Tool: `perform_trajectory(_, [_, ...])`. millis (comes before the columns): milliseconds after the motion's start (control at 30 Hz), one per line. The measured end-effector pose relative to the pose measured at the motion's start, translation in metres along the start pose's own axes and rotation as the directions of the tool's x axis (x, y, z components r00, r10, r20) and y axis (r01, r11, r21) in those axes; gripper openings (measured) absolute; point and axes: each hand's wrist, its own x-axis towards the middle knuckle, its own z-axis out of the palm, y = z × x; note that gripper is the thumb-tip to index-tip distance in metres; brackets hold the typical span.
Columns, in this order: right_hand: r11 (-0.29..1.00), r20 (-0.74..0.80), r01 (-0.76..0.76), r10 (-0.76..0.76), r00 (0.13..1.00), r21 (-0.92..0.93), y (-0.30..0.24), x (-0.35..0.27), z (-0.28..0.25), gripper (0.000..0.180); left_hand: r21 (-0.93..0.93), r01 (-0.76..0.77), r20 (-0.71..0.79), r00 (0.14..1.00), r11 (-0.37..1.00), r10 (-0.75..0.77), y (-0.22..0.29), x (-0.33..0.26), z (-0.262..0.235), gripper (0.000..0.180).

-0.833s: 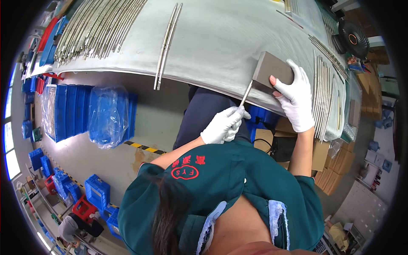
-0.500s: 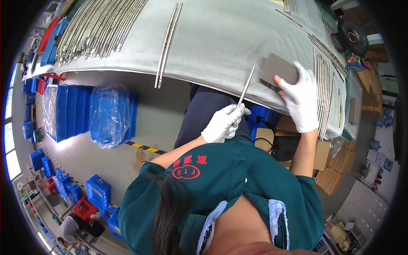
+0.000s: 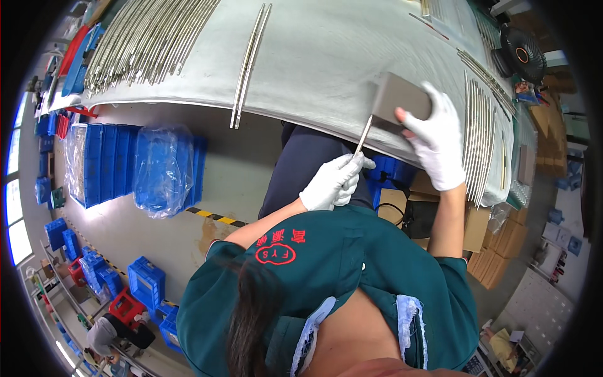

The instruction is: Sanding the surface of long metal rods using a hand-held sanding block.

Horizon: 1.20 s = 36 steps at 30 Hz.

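Closest in, your left hand in its white glove sits just off the near edge of the grey metal worktop, above your dark trouser leg. Your forearm comes up bare from the green sleeve, elbow bent, and the fingers are curled tight together, pinching the lower end of a thin, straight silver metal strip. The strip slants up and away from that hand, and its far end runs under the flat grey-brown rectangular block.

Your right hand, also in a white glove, reaches further out with the arm nearly straight and the wrist angled inward. It's pressed down over the right side of the block, fingers wrapped over its edge and thumb on top, so you're gripping it flat against the worktop right at the near edge.

Just right of that hand there's a fan of long silver metal strips lying side by side. Further out toward the middle lies a pair of long silver strips, well apart from your hands, and at the far left a big heap of the same kind of strips. A black desk fan sits at the far right corner. Down on the floor to your left are stacked blue plastic bins, some under clear plastic wrap.
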Motion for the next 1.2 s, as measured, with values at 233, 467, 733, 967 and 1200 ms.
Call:
perform_trajectory(233, [0.999, -0.023, 0.035, -0.036, 0.999, -0.036, -0.019, 0.008, 0.002, 0.047, -0.002, 0.017, 0.031, 0.999, 1.0, -0.016, 0.0, 0.003, 0.001, 0.039])
perform_trajectory(467, [0.999, -0.015, 0.034, -0.035, 0.999, -0.042, 0.0, 0.007, 0.001, 0.052, 0.042, 0.011, -0.006, 1.0, 0.999, -0.011, -0.001, 0.002, 0.0, 0.038])
perform_trajectory(733, [1.0, 0.0, 0.021, -0.021, 1.0, 0.014, -0.017, 0.013, 0.01, 0.05, 0.013, 0.018, 0.039, 0.999, 1.0, -0.019, 0.0, 0.003, -0.001, 0.04])
perform_trajectory(967, [0.934, -0.023, -0.305, 0.314, 0.949, 0.185, 0.013, -0.042, -0.019, 0.046, -0.28, 0.17, 0.259, 0.961, 0.945, -0.096, -0.007, 0.013, -0.021, 0.049])
perform_trajectory(1200, [1.0, -0.012, 0.006, -0.006, 1.0, -0.003, -0.018, 0.008, 0.003, 0.043, -0.257, 0.155, 0.196, 0.975, 0.954, -0.106, -0.007, 0.013, -0.019, 0.045])
